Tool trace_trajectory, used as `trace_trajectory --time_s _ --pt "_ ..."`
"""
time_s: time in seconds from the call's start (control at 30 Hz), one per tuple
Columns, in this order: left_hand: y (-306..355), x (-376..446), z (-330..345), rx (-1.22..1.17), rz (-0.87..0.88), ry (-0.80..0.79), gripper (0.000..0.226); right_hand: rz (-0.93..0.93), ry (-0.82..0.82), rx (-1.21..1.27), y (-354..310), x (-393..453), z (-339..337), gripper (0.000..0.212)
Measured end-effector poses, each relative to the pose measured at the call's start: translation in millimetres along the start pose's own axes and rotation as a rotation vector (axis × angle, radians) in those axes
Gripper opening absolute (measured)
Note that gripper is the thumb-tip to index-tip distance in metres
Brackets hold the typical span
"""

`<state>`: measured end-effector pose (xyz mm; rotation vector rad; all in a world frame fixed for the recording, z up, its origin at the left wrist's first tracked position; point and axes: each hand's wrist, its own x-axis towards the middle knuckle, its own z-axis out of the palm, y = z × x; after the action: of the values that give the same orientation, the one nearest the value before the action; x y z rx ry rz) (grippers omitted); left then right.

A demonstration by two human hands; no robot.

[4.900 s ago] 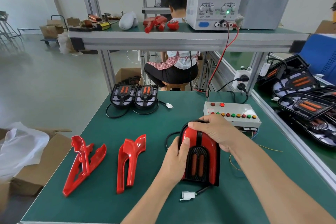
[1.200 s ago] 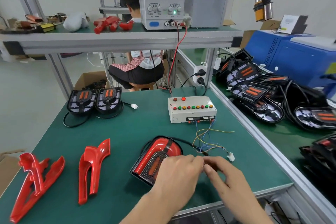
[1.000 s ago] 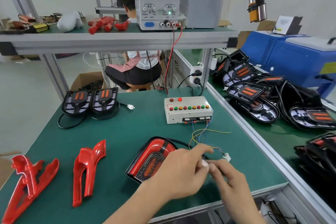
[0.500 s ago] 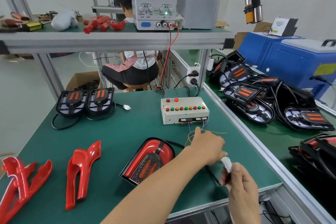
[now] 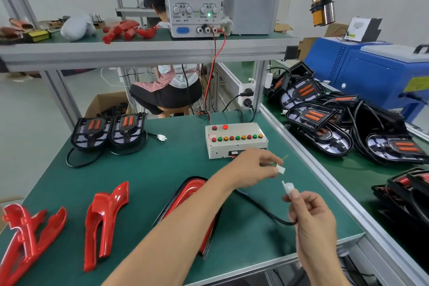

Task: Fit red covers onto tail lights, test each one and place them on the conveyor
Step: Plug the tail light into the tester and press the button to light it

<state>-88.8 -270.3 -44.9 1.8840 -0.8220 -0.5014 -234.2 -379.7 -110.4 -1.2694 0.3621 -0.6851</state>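
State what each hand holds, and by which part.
The left hand pinches the test box's white plug at its wire end. The right hand pinches the tail light's white connector at its base, cable trailing below.

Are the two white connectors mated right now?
No, the left hand holds one white connector and the right hand holds the other white connector, with a clear gap between them.

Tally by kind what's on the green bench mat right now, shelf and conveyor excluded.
Loose red covers: 2
Uncovered tail lights: 2
Covered tail light: 1, partly hidden by the left forearm
Test box: 1
Total: 6

Held above the mat: left hand pinches the box's white connector, right hand the light's plug.
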Motion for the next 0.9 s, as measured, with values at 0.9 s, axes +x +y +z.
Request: trace_trajectory --time_s 0.9 --pt "-15 -25 -26 0.025 0.074 -0.005 0.027 -0.162 -0.161 -0.681 -23 28 14 0.035"
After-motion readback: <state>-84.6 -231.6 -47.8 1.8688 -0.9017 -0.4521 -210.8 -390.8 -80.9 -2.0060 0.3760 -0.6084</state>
